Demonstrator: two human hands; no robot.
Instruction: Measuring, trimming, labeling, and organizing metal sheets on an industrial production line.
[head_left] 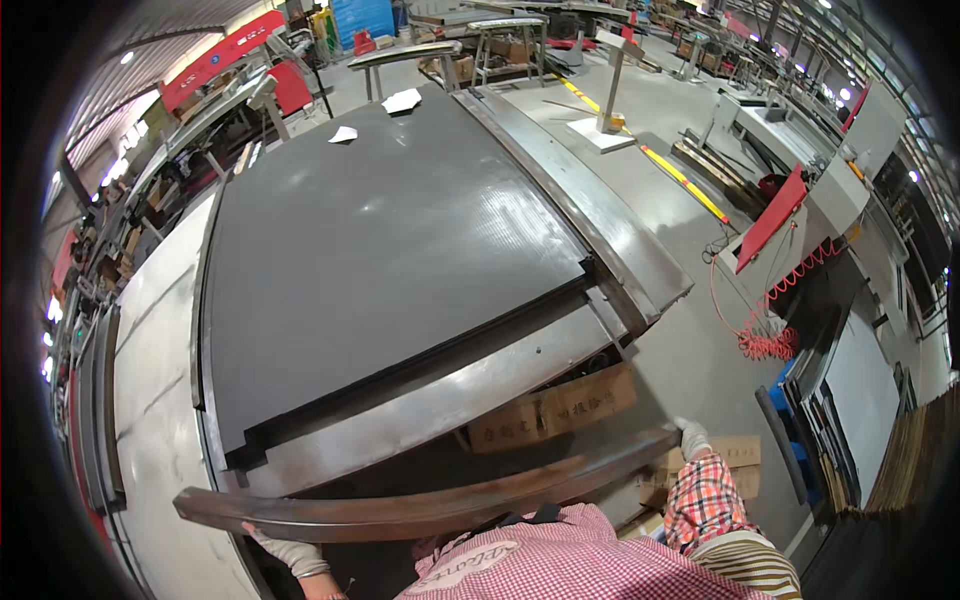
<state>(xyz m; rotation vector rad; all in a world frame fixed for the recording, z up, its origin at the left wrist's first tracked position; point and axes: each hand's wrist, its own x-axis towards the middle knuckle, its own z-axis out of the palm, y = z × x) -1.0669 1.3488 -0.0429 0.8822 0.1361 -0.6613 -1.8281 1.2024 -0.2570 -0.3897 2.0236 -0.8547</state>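
Note:
A long, dark brown metal bar [450, 492] with a slight bend in its look lies crosswise in front of my body. My right hand [692, 438], in a pale glove, is closed around its right end. Farther left, my gloved left hand [285, 550] grips the bar's lower edge near its left end; the bar hides part of those fingers. Beyond the bar, a large dark grey sheet panel [370, 250] with a notched near edge lies flat on a steel worktable [420, 412]. The bar is apart from the panel.
Cardboard boxes [560, 408] sit under the table's near edge. White scraps [402, 101] lie on the panel's far end. To the right are a coiled red hose [768, 342], a red-and-grey machine [775, 220] and upright stacked sheets [850, 400]. A pale work surface [160, 350] runs along the left.

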